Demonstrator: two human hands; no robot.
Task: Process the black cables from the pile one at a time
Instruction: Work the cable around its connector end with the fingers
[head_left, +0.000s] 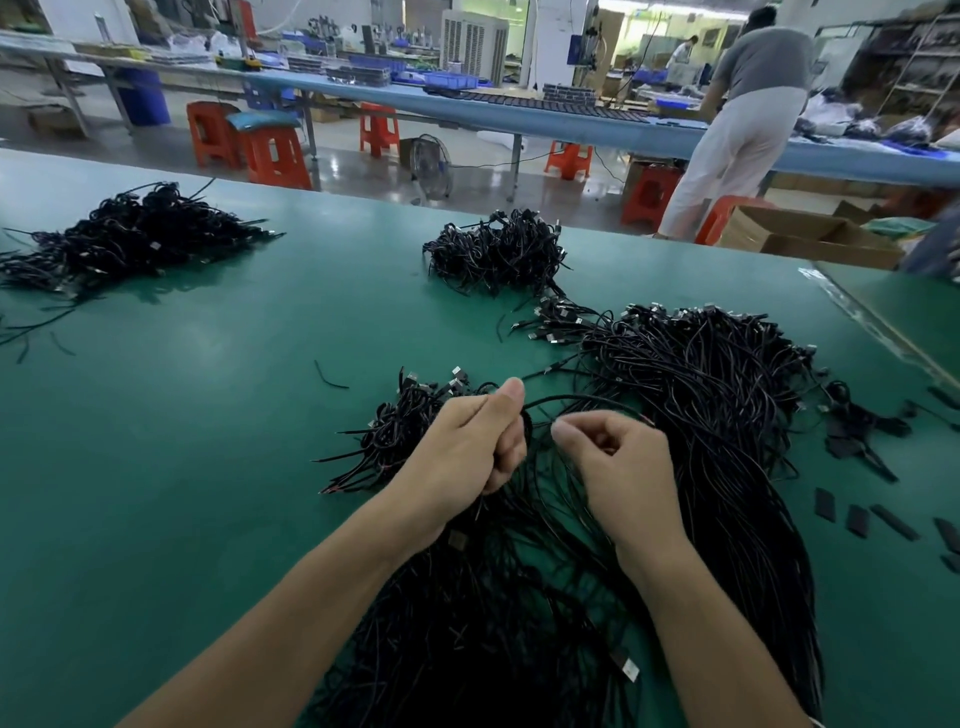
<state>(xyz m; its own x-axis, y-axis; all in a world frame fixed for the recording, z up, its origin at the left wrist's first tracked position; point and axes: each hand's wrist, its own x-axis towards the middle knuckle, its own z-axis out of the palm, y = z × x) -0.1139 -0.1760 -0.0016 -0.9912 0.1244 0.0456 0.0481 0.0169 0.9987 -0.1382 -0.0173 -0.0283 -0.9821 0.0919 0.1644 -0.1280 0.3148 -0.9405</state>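
- Left hand (467, 441) had its fingers curled round one cable (582, 397), and the right hand (618, 462) pinched it further along, both just above the pile (701, 395) on the desk (208, 415).
- Best bet, I reckoned, was keeping it taut and lifting slowly so the neighbours didn't snag.
- Boxes (800, 231) sat past the desk edge, but I couldn't see what was in them.

I see a smooth green counter (208, 415) with a soft sheen, heaped black rubbery-jacketed cables (701, 395) that look matt, silvery metal plugs (553, 338) glinting, and flat matt black strips (857, 521).
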